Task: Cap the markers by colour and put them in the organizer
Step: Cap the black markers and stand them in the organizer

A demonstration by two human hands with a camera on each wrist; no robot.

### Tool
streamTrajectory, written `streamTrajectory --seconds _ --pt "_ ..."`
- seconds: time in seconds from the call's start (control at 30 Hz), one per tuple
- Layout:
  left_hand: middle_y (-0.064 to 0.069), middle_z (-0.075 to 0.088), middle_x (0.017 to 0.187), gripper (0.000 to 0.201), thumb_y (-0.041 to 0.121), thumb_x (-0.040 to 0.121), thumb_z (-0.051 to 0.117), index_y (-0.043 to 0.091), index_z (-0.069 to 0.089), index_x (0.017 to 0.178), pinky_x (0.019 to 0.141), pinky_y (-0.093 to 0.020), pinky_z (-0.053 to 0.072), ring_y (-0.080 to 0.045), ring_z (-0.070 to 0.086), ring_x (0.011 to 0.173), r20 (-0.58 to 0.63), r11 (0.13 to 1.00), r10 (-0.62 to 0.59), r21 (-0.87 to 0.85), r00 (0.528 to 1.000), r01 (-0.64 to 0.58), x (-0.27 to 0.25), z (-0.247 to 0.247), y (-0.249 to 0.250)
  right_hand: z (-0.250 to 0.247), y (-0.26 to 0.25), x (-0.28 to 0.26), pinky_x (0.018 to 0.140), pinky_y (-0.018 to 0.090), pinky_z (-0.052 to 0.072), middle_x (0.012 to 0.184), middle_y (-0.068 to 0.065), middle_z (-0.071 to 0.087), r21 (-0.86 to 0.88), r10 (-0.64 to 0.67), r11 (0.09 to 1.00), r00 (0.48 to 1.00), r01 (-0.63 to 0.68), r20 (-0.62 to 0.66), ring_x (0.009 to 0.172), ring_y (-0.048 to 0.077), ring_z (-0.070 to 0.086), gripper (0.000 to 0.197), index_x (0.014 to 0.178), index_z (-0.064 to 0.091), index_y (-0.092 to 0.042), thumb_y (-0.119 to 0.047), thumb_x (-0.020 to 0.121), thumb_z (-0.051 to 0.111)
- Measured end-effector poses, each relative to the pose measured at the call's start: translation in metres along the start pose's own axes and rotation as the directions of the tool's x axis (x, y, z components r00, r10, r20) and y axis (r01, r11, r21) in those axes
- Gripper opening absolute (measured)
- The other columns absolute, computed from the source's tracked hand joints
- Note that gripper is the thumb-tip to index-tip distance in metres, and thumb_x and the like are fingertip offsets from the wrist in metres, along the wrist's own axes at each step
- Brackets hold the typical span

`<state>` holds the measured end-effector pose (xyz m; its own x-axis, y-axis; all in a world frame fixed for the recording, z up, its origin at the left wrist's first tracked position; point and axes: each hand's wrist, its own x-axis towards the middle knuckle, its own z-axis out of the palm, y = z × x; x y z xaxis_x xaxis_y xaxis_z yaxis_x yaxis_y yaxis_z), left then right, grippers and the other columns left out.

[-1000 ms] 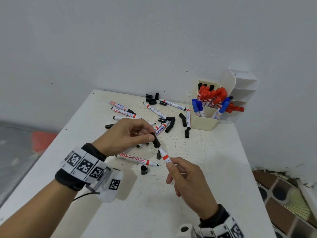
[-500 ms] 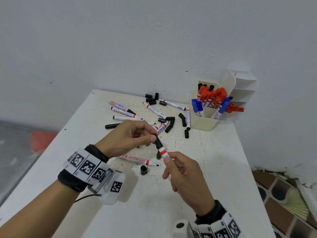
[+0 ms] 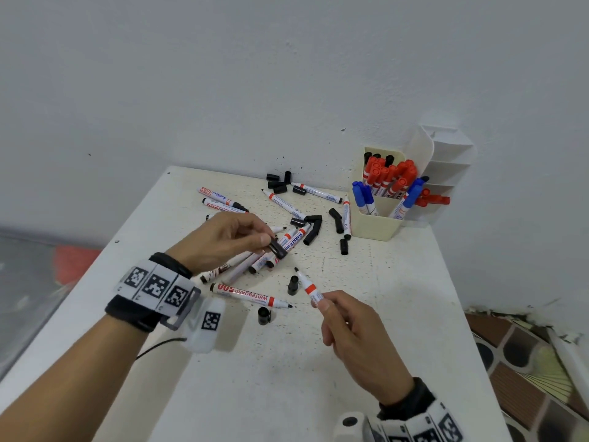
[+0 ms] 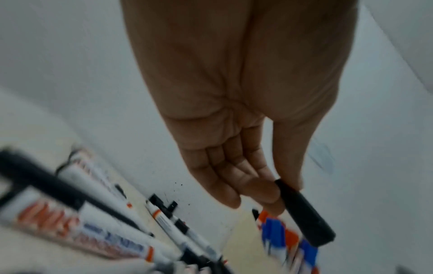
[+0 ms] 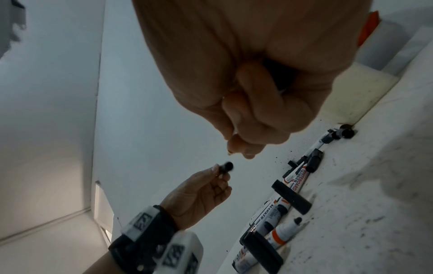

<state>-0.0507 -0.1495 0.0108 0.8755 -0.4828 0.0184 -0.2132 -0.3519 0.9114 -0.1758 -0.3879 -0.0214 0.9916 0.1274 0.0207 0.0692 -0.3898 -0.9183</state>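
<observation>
While cap and tip sit apart, both hands pinch.
Left hand (image 3: 223,240) pinches short black plastic cap (image 3: 278,249); right hand (image 3: 357,339) pinches light, rigid, smooth white black-tipped marker (image 3: 307,287) mid-barrel.

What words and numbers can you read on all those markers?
"WHITEBOARD 500": on the marker lying nearest the left wrist, seen upside down.
"MARKER": on a marker in the pile by the left hand.
"WHITEBOARD MARKER": on a marker lying on the table in the right wrist view.
Print on the other markers, and in the left wrist view, is too small or blurred to read.
The wristband squares are patterns, not words.
</observation>
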Motion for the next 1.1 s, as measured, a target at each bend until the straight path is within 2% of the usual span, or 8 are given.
streamTrajectory --seconds 0.17,0.27,0.4,0.6,0.7,0.77,0.9,1.1 --pt "0.016 0.069 0.085 0.009 0.032 0.086 0.073 0.026 0.07 0.092 0.073 -0.012 0.048 0.005 0.063 0.08 0.139 0.893 -0.019 0.449 0.99 -0.046 0.003 0.011 -0.003 -0.006 0.002 -0.002 0.046 0.018 0.034 0.06 0.002 0.059 0.082 0.039 0.996 0.998 -0.036 -0.041 0.042 0.007 0.04 0.015 0.093 0.062 -0.021 -0.024 0.1 0.049" --pt "0.018 0.064 0.085 0.012 0.033 0.087 0.072 0.025 0.069 0.095 0.065 -0.005 0.04 0.008 0.057 0.072 0.173 0.804 -0.044 0.591 0.984 -0.068 0.009 0.024 -0.009 -0.006 0.002 -0.002 0.043 0.019 0.034 0.06 0.002 0.06 0.117 0.048 0.992 0.997 -0.04 -0.067 0.04 0.01 0.039 0.014 0.094 0.062 -0.019 -0.023 0.099 0.05" --pt "0.014 0.064 0.088 0.013 0.034 0.089 0.069 0.025 0.068 0.098 0.067 -0.01 0.041 0.004 0.056 0.074 0.198 0.745 -0.089 0.664 0.976 -0.067 0.017 0.032 -0.015 -0.008 0.002 -0.003 0.043 0.018 0.034 0.06 0.002 0.06 0.115 0.043 0.993 0.996 -0.034 -0.08 0.04 0.009 0.039 0.013 0.096 0.063 -0.019 -0.023 0.099 0.05" --pt "0.013 0.066 0.091 0.018 0.043 0.087 0.068 0.028 0.066 0.097 0.069 -0.014 0.047 0.001 0.06 0.078 0.224 0.762 -0.118 0.646 0.968 -0.057 0.02 0.029 -0.017 -0.012 0.004 -0.002 0.043 0.018 0.035 0.06 0.005 0.061 0.133 0.057 0.99 0.993 -0.044 -0.101 0.041 0.008 0.04 0.013 0.095 0.063 -0.019 -0.022 0.098 0.051" --pt "0.015 0.068 0.087 0.022 0.047 0.088 0.064 0.026 0.069 0.094 0.069 -0.016 0.049 0.001 0.062 0.078 0.172 0.8 -0.089 0.599 0.981 -0.033 0.026 0.021 -0.016 -0.014 0.004 -0.002 0.043 0.02 0.036 0.06 0.004 0.061 0.136 0.062 0.99 0.992 -0.047 -0.111 0.042 0.009 0.041 0.013 0.094 0.063 -0.021 -0.023 0.098 0.052" --pt "0.014 0.068 0.086 0.018 0.038 0.093 0.061 0.022 0.07 0.095 0.069 -0.017 0.05 0.0 0.063 0.077 0.11 0.808 -0.055 0.589 0.992 -0.02 0.038 0.016 -0.015 -0.016 0.004 -0.001 0.043 0.02 0.036 0.06 0.004 0.061 0.148 0.068 0.988 0.989 -0.048 -0.128 0.042 0.01 0.04 0.013 0.093 0.063 -0.022 -0.023 0.098 0.052" --pt "0.006 0.069 0.091 0.012 0.024 0.094 0.061 0.017 0.069 0.098 0.076 -0.025 0.053 -0.008 0.063 0.081 -0.003 0.765 -0.014 0.644 1.0 0.012 0.082 0.013 -0.013 -0.018 0.003 0.0 0.044 0.02 0.036 0.061 0.005 0.061 0.169 0.067 0.985 0.987 -0.042 -0.146 0.043 0.009 0.041 0.013 0.094 0.064 -0.022 -0.023 0.098 0.052" --pt "0.004 0.066 0.107 0.015 0.023 0.092 0.062 0.023 0.067 0.106 0.085 -0.032 0.052 -0.014 0.061 0.094 0.012 0.63 -0.099 0.775 0.995 0.054 0.143 0.029 -0.016 -0.019 0.002 0.002 0.045 0.022 0.036 0.062 0.006 0.061 0.193 0.067 0.981 0.982 -0.032 -0.174 0.044 0.01 0.041 0.013 0.094 0.065 -0.024 -0.024 0.098 0.052"
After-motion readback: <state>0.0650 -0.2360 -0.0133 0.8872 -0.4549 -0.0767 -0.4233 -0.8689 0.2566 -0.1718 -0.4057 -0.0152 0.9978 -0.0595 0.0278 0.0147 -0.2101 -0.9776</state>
